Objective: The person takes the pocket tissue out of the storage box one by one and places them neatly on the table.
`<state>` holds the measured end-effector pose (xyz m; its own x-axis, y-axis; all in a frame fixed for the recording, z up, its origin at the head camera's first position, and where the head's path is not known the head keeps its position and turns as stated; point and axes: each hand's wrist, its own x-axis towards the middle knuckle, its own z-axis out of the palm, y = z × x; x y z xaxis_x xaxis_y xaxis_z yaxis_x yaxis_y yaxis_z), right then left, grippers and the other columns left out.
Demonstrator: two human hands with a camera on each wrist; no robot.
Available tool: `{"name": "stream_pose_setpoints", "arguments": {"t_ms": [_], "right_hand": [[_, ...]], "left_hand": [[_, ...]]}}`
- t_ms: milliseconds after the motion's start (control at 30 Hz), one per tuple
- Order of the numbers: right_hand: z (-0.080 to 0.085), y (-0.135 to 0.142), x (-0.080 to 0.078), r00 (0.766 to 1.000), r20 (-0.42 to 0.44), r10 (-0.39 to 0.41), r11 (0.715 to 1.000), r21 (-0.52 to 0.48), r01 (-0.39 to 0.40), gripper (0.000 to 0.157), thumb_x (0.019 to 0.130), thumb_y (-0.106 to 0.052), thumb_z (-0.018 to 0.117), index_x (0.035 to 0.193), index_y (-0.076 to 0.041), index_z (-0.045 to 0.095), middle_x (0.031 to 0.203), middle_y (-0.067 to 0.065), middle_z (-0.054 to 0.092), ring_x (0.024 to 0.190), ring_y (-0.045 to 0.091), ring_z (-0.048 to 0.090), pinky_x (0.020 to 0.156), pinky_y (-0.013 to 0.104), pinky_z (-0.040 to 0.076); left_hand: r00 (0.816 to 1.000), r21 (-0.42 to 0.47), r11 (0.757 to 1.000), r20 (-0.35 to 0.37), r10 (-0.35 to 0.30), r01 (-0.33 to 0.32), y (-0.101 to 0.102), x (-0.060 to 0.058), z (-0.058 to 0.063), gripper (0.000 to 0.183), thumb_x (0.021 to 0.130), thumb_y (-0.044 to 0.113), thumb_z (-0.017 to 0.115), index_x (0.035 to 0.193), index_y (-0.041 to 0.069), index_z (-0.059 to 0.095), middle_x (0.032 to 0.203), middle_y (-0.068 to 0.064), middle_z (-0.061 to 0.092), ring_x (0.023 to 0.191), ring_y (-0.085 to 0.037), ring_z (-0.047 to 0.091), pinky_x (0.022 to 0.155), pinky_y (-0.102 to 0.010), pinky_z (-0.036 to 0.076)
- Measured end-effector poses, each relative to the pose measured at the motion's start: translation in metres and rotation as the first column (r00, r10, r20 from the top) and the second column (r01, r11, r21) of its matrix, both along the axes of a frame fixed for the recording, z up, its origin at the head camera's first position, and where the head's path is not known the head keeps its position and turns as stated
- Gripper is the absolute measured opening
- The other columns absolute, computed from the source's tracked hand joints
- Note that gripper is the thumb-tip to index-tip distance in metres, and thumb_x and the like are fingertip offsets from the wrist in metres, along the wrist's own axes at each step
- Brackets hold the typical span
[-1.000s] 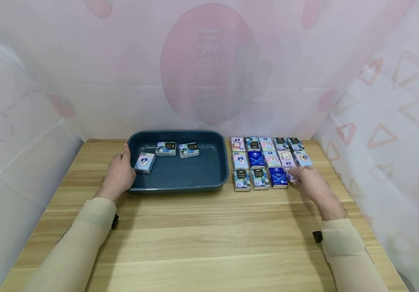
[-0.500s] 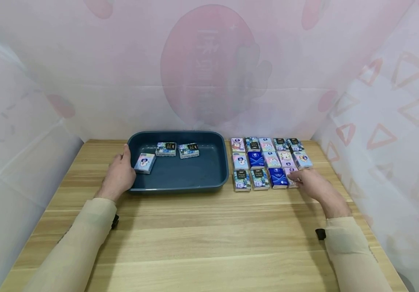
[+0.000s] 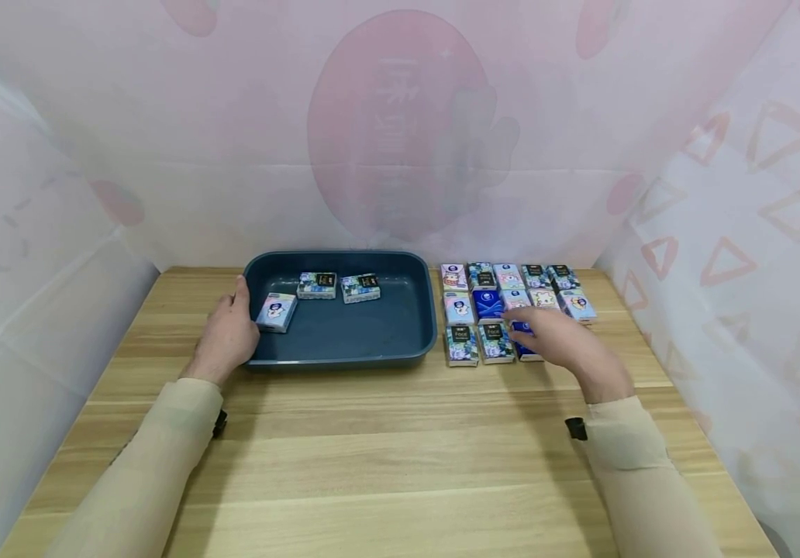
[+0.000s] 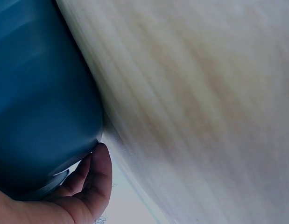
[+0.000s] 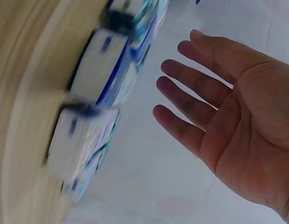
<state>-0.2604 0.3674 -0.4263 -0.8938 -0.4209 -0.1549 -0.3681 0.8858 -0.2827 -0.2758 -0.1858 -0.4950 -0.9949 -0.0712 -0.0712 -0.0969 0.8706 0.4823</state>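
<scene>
My left hand grips the left end of a dark blue-green tray, thumb at the rim. In the left wrist view its fingers curl against the tray's outer end. Tissue packs lie inside: a light blue one and two dark floral ones, including a floral pack. My right hand hovers over the front row of tissue packs, partly covering a blue pack. In the right wrist view its extended fingers hold nothing and stand apart from the white-sided packs.
Several tissue packs stand in three rows right of the tray, among them a floral pack at front left and a light blue pack at right. The wooden table is bounded by printed cloth walls.
My right hand first touched the purple pack at the front row's right end, straightening it beside the blue pack. It then let go and moved left. My left hand stayed on the tray.
</scene>
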Motion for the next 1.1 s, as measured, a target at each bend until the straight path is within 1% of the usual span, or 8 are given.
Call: {"name": "stream_pose_setpoints", "arguments": {"t_ms": [133, 233, 500, 533, 700, 800, 1000, 1100], "right_hand": [[0.003, -0.028, -0.004, 1.000, -0.006, 0.025, 1.000, -0.016, -0.025, 0.046, 0.119, -0.013, 0.068, 0.161, 0.004, 0.066, 0.163, 0.027, 0.071, 0.151, 0.049, 0.069, 0.128, 0.066, 0.056], [0.006, -0.047, -0.007, 0.999, -0.022, 0.040, 0.999, -0.018, -0.041, 0.048, 0.119, -0.015, 0.068, 0.164, 0.002, 0.064, 0.165, 0.025, 0.070, 0.152, 0.047, 0.069, 0.129, 0.064, 0.056], [0.012, -0.096, -0.020, 0.993, -0.095, 0.072, 0.997, 0.015, -0.071, 0.047, 0.120, -0.019, 0.069, 0.164, -0.006, 0.067, 0.169, 0.018, 0.069, 0.156, 0.039, 0.067, 0.130, 0.058, 0.057], [0.013, -0.103, -0.021, 0.992, -0.102, 0.078, 0.997, 0.019, -0.076, 0.047, 0.119, -0.019, 0.069, 0.165, -0.006, 0.067, 0.169, 0.017, 0.069, 0.154, 0.038, 0.069, 0.129, 0.057, 0.058], [0.008, -0.132, -0.031, 0.990, -0.106, 0.092, 0.996, 0.031, -0.089, 0.050, 0.121, -0.025, 0.069, 0.167, -0.009, 0.065, 0.170, 0.014, 0.068, 0.151, 0.033, 0.072, 0.125, 0.052, 0.062], [0.005, -0.147, -0.036, 0.989, -0.110, 0.101, 0.995, 0.035, -0.098, 0.051, 0.121, -0.028, 0.068, 0.168, -0.011, 0.064, 0.173, 0.012, 0.066, 0.156, 0.032, 0.069, 0.129, 0.050, 0.059], [-0.002, -0.173, -0.044, 0.979, -0.157, 0.130, 0.991, 0.059, -0.122, 0.050, 0.121, -0.030, 0.069, 0.169, -0.014, 0.065, 0.176, 0.010, 0.064, 0.159, 0.030, 0.066, 0.132, 0.048, 0.057], [-0.005, -0.187, -0.049, 0.976, -0.172, 0.134, 0.990, 0.075, -0.122, 0.052, 0.121, -0.032, 0.068, 0.170, -0.015, 0.063, 0.177, 0.009, 0.062, 0.162, 0.029, 0.063, 0.133, 0.048, 0.055]], "left_hand": [[1.000, -0.002, 1.000, 0.005, -0.002, 0.002, -0.001, 0.000, -0.001, 0.088, 0.116, 0.000, 0.044, 0.187, 0.000, -0.008, 0.175, -0.051, 0.033, 0.146, -0.064, 0.055, 0.126, -0.084, 0.047], [1.000, -0.004, 1.000, 0.002, -0.002, 0.002, -0.001, 0.000, -0.002, 0.088, 0.115, 0.000, 0.045, 0.187, 0.000, -0.007, 0.174, -0.051, 0.033, 0.147, -0.065, 0.054, 0.126, -0.084, 0.046], [1.000, 0.002, 1.000, 0.000, 0.000, 0.000, -0.001, 0.000, -0.003, 0.088, 0.115, 0.000, 0.044, 0.187, 0.000, -0.007, 0.174, -0.051, 0.034, 0.144, -0.064, 0.056, 0.125, -0.084, 0.047], [1.000, 0.003, 1.000, 0.001, 0.001, -0.001, -0.001, 0.000, -0.003, 0.088, 0.115, 0.000, 0.044, 0.187, 0.000, -0.007, 0.174, -0.051, 0.033, 0.143, -0.063, 0.056, 0.125, -0.084, 0.047], [1.000, -0.006, 1.000, 0.001, 0.006, -0.006, -0.002, -0.001, -0.004, 0.088, 0.116, 0.001, 0.044, 0.187, 0.001, -0.009, 0.173, -0.051, 0.034, 0.140, -0.062, 0.057, 0.125, -0.084, 0.048], [1.000, -0.006, 1.000, 0.004, 0.008, -0.008, -0.003, -0.002, -0.005, 0.089, 0.116, 0.000, 0.044, 0.186, 0.002, -0.011, 0.174, -0.051, 0.033, 0.142, -0.064, 0.056, 0.125, -0.084, 0.048], [1.000, -0.004, 1.000, 0.006, 0.004, -0.004, -0.001, -0.002, -0.002, 0.090, 0.116, 0.001, 0.046, 0.187, 0.002, -0.009, 0.176, -0.051, 0.031, 0.147, -0.066, 0.054, 0.126, -0.084, 0.047], [1.000, 0.000, 1.000, 0.009, 0.007, -0.007, -0.002, -0.003, -0.002, 0.091, 0.115, 0.001, 0.046, 0.188, 0.005, -0.009, 0.177, -0.050, 0.030, 0.150, -0.066, 0.052, 0.127, -0.084, 0.045]]}}
